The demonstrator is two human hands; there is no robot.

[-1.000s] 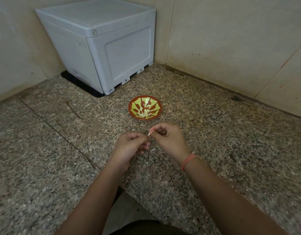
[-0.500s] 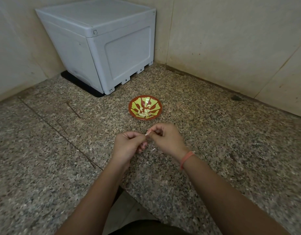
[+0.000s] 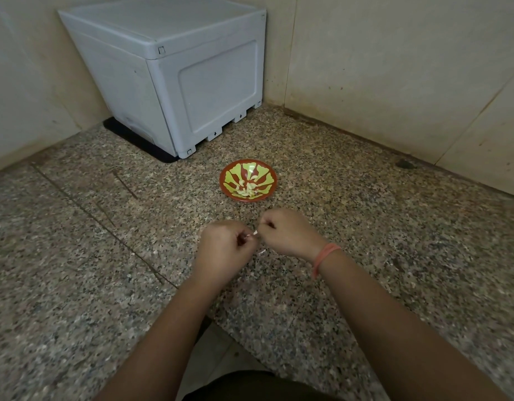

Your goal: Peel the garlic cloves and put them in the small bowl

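Note:
A small red bowl (image 3: 267,172) with a green pattern stands on the speckled granite counter (image 3: 105,256); several pale peeled garlic cloves (image 3: 247,190) lie in it. Just in front of the bowl, my left hand (image 3: 222,250) and my right hand (image 3: 287,234) meet with curled fingers. Between their fingertips they pinch a small garlic clove (image 3: 254,233), of which only a white tip shows. A thin white scrap of peel (image 3: 262,251) lies on the counter under my right hand.
A grey plastic box (image 3: 174,68) sits in the back corner on a dark mat. Beige tiled walls close the counter at the back and right. The counter's front edge runs near my forearms, with a gap to the floor below.
Both hands have shifted slightly left and stayed together on the clove, fingers working at it. The bowl and box have not moved.

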